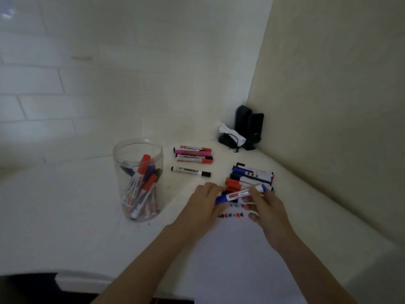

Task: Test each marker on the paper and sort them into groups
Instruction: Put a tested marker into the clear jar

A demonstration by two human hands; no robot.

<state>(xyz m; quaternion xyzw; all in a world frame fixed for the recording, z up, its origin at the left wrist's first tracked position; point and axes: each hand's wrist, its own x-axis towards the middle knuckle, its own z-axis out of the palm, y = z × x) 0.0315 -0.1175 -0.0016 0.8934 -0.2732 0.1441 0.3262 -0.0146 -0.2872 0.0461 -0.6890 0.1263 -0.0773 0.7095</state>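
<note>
A blue marker point(240, 194) is held level between both hands over the top edge of the white paper point(236, 255). My left hand point(205, 202) grips its blue cap end; my right hand point(266, 212) pinches the other end. Red and black test marks point(232, 215) run in short rows on the paper under the marker. Just behind lies a pile of blue, red and black markers point(252, 177). Farther back sits a group of red and pink markers point(194, 154), with a single black marker point(190, 171) in front of it. A clear jar point(138, 181) at the left holds several more markers.
The white table point(65, 205) meets a tiled wall behind and a beige wall on the right. Black objects and a crumpled white piece point(243, 132) stand in the far corner. The table's front edge drops off at lower left.
</note>
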